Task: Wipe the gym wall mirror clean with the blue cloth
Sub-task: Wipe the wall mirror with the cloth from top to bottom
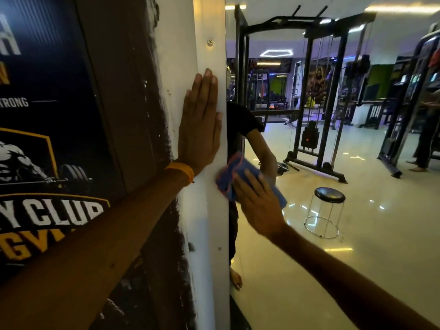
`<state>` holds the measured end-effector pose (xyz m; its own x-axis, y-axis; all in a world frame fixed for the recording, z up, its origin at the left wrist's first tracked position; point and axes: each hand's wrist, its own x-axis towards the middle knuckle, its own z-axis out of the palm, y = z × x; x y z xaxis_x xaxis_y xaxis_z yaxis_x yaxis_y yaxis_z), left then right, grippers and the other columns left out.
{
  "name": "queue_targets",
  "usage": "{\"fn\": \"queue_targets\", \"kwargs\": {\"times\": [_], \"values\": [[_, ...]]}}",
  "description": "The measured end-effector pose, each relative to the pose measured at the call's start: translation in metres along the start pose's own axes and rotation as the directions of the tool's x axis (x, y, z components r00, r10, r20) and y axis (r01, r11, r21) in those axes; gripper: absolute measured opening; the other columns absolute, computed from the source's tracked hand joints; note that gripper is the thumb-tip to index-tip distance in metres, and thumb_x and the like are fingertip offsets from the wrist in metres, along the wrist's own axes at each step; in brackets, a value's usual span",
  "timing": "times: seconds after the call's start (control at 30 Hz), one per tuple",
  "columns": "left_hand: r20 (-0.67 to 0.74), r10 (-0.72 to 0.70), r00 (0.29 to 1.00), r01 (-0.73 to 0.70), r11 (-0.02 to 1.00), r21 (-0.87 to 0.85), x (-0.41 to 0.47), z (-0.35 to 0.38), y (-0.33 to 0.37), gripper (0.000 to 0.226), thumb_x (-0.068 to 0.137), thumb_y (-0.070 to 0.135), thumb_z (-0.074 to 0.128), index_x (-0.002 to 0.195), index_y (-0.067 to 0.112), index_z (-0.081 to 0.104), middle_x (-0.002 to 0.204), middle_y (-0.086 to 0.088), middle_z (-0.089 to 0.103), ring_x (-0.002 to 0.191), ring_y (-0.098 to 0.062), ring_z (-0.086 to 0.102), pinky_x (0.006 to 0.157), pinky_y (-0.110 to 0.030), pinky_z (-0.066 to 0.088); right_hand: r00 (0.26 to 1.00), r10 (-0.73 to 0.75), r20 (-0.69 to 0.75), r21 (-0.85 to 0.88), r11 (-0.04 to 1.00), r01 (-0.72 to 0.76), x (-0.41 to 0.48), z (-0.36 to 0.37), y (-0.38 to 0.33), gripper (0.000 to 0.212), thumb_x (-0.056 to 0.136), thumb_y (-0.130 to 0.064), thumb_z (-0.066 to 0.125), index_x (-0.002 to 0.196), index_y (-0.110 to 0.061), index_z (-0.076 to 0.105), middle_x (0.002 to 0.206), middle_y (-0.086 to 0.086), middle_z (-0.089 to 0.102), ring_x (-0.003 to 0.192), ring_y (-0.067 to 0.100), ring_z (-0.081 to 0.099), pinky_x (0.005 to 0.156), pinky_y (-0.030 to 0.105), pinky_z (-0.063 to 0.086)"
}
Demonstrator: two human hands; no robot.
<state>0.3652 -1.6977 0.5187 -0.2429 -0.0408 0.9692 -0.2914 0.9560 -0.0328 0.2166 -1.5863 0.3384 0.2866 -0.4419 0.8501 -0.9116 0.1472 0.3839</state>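
The wall mirror (pixel 333 234) fills the right half of the view and reflects the gym floor and machines. My right hand (pixel 257 201) presses the folded blue cloth (pixel 228 175) flat against the glass near the mirror's left edge, fingers straight over it. The cloth has pink-red stitching at its edges and is partly hidden under my palm. My left hand (pixel 200 125) lies flat with straight fingers on the white frame strip (pixel 214 222) just left of the mirror, an orange band at the wrist. It holds nothing.
A dark gym poster (pixel 47 163) covers the wall at the left. A screw (pixel 210 42) sits high on the white strip. In the reflection are a cable machine (pixel 316 103), a round black stool (pixel 328 210) and a person's legs (pixel 423 144) at far right.
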Motion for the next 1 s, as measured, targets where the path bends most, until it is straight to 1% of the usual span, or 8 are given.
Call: {"fn": "queue_targets", "kwargs": {"times": [0.2, 0.4, 0.53, 0.6, 0.67, 0.77, 0.9, 1.0], "values": [[-0.038, -0.077, 0.996, 0.079, 0.996, 0.037, -0.010, 0.008, 0.014, 0.054, 0.109, 0.019, 0.033, 0.158, -0.005, 0.027, 0.167, -0.026, 0.025, 0.156, -0.043, 0.019, 0.130, -0.053, 0.015, 0.988, -0.137, 0.066, -0.079, 0.987, 0.142, -0.034, -0.001, 0.018, 0.059, 0.100, -0.016, 0.050, 0.155, -0.016, 0.030, 0.162, 0.009, 0.036, 0.159, 0.026, 0.007, 0.130, 0.046, 0.004], [-0.031, -0.095, 0.995, 0.097, 0.994, 0.050, -0.028, 0.010, 0.019, 0.055, 0.109, 0.018, 0.035, 0.158, -0.006, 0.027, 0.166, -0.027, 0.026, 0.155, -0.044, 0.020, 0.128, -0.056, 0.020, 0.876, 0.428, -0.224, 0.102, 0.904, -0.416, 0.059, -0.033, 0.058, 0.053, 0.110, -0.021, 0.038, 0.159, -0.009, 0.020, 0.165, 0.006, 0.021, 0.158, 0.020, 0.002, 0.130, 0.039, -0.001], [-0.036, -0.088, 0.995, 0.092, 0.989, 0.117, -0.031, 0.011, 0.019, 0.055, 0.109, 0.019, 0.036, 0.158, -0.005, 0.027, 0.166, -0.026, 0.026, 0.155, -0.044, 0.021, 0.129, -0.052, 0.018, 0.994, 0.078, 0.081, -0.007, 0.997, -0.078, -0.065, 0.012, -0.030, 0.085, 0.084, -0.014, 0.081, 0.153, -0.014, 0.033, 0.160, 0.007, 0.039, 0.157, 0.027, 0.014, 0.130, 0.044, 0.007], [-0.038, -0.086, 0.996, 0.090, 0.988, 0.126, -0.032, 0.012, 0.018, 0.055, 0.109, 0.019, 0.035, 0.158, -0.005, 0.027, 0.166, -0.026, 0.026, 0.155, -0.044, 0.021, 0.129, -0.053, 0.018, 0.968, -0.063, 0.243, -0.050, 0.996, 0.077, -0.109, 0.017, -0.044, 0.087, 0.084, -0.019, 0.076, 0.155, -0.017, 0.026, 0.164, 0.002, 0.026, 0.160, 0.024, -0.001, 0.130, 0.042, 0.000], [-0.035, -0.089, 0.995, 0.092, 0.989, 0.113, -0.035, 0.015, 0.016, 0.055, 0.109, 0.016, 0.037, 0.158, -0.005, 0.026, 0.167, -0.026, 0.024, 0.156, -0.044, 0.019, 0.129, -0.054, 0.018, 0.984, -0.069, 0.164, -0.041, 0.996, 0.077, -0.095, 0.015, -0.012, 0.080, 0.089, -0.017, 0.070, 0.156, -0.017, 0.026, 0.166, 0.002, 0.017, 0.160, 0.023, 0.001, 0.130, 0.043, 0.002], [-0.028, -0.096, 0.995, 0.099, 0.991, 0.090, -0.049, 0.019, 0.018, 0.055, 0.111, 0.020, 0.033, 0.158, -0.006, 0.025, 0.167, -0.027, 0.022, 0.156, -0.046, 0.017, 0.127, -0.057, 0.021, 0.975, 0.222, -0.031, -0.055, 0.973, -0.223, -0.034, -0.015, 0.062, 0.065, 0.101, -0.023, 0.056, 0.157, -0.011, 0.025, 0.166, 0.008, 0.017, 0.160, 0.022, 0.001, 0.130, 0.043, 0.001], [-0.049, -0.109, 0.993, 0.113, 0.989, 0.098, -0.066, 0.028, 0.019, 0.056, 0.108, 0.016, 0.039, 0.157, -0.007, 0.027, 0.165, -0.029, 0.024, 0.154, -0.049, 0.017, 0.128, -0.056, 0.021, 0.778, 0.619, -0.106, 0.158, 0.783, -0.602, -0.010, -0.022, 0.055, 0.056, 0.112, -0.039, 0.021, 0.161, -0.013, 0.014, 0.167, 0.006, 0.012, 0.159, 0.016, -0.005, 0.129, 0.035, -0.005], [-0.022, -0.105, 0.994, 0.107, 0.985, 0.133, -0.077, 0.027, 0.023, 0.059, 0.108, 0.020, 0.039, 0.158, -0.007, 0.025, 0.166, -0.030, 0.021, 0.155, -0.048, 0.015, 0.128, -0.057, 0.019, 0.945, 0.325, 0.036, 0.079, 0.942, -0.327, -0.054, 0.003, -0.003, 0.061, 0.112, -0.044, 0.025, 0.164, -0.020, 0.005, 0.168, 0.006, 0.012, 0.160, 0.022, -0.001, 0.130, 0.040, 0.000]]}}
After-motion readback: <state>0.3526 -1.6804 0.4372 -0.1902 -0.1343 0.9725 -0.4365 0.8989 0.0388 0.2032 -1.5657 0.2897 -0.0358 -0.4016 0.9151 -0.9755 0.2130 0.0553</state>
